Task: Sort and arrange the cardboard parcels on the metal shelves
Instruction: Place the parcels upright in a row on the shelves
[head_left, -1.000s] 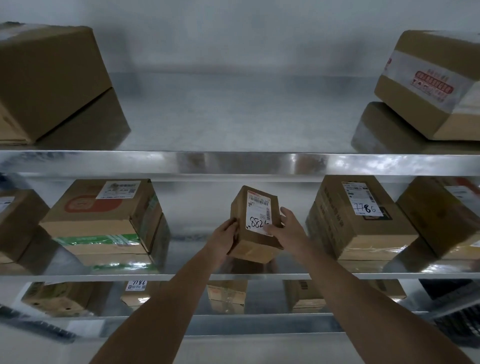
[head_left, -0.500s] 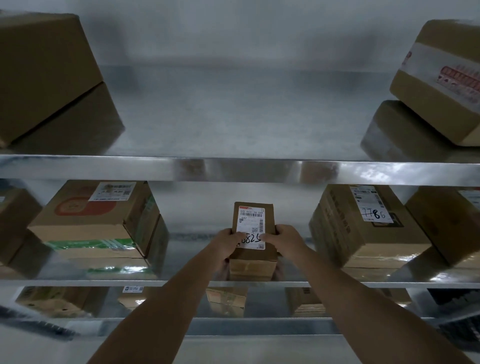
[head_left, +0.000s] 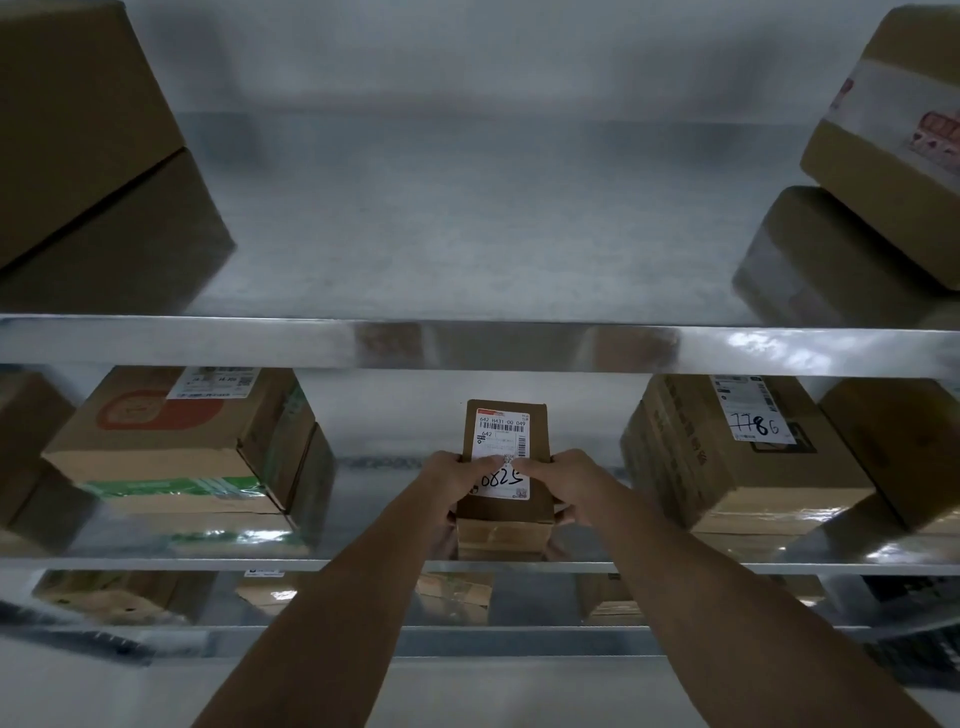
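Head cam, looking at metal shelves w/ 3 tiers visible. Small parcel (head_left: 506, 457) sits at centre of middle shelf (head_left: 156, 561), near the front edge, white label up, handwritten "0825" readable. Left hand (head_left: 457, 478) grips parcel's 9 o'clock side, thumb over the label edge; right hand (head_left: 563, 480) grips the 3 o'clock side, thumb also on the label. Both hands closed around the parcel; its base appears to rest on the shelf, reflection visible below it. At 3 o'clock of the parcel, apart from it: bigger box marked "7786" (head_left: 737, 457), w/ another brown box (head_left: 904, 447) just beside that at far right. At 9 o'clock, apart: box w/ red print and green tape (head_left: 176, 441), plus a partial box (head_left: 26, 431) at the left frame edge. Top shelf (head_left: 478, 343): large plain box (head_left: 78, 119) at 10 o'clock, taped box (head_left: 893, 135) at 2 o'clock, tilted; wide gap between them. Bottom tier: several small boxes (head_left: 452, 595), dim, labels unreadable.
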